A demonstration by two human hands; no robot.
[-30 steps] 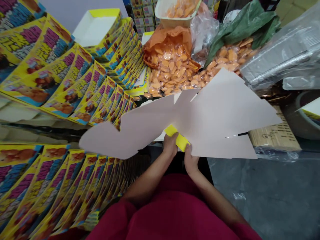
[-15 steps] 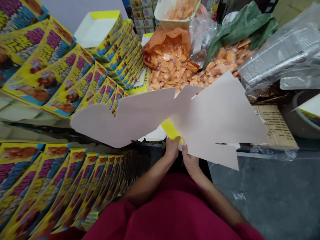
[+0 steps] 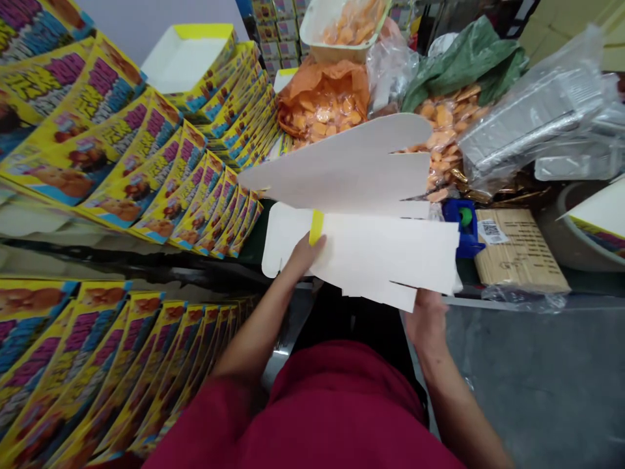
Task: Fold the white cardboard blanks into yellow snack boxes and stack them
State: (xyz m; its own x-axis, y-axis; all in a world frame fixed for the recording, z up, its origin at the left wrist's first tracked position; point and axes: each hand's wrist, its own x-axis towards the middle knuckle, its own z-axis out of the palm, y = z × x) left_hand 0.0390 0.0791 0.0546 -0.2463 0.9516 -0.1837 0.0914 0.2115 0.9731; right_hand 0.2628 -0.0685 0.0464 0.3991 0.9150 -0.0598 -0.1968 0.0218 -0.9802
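A flat cardboard box blank (image 3: 385, 247), white on its upper face and partly folded, lies across the front of the work surface. A large pale flap (image 3: 351, 172) of it stands up at the back. My left hand (image 3: 303, 255) grips the near edge at the left, its thumb over the white board beside a yellow strip (image 3: 316, 227). At the right end, my right hand (image 3: 427, 322) is against the lower edge of the blank. The board hides most of its fingers, so their grip cannot be made out.
Printed yellow boxes (image 3: 122, 150) stand in rows at left, with stacked open trays (image 3: 200, 58) behind. Bagged orange pieces (image 3: 325, 114) lie at the back. A blue tape dispenser (image 3: 461, 228), a wooden-stick bundle (image 3: 520, 251) and clear plastic trays (image 3: 532, 124) are at right.
The blank has turned and folded, its big flap now raised at the back. My hands have moved apart, left hand to the left and right hand to the right end.
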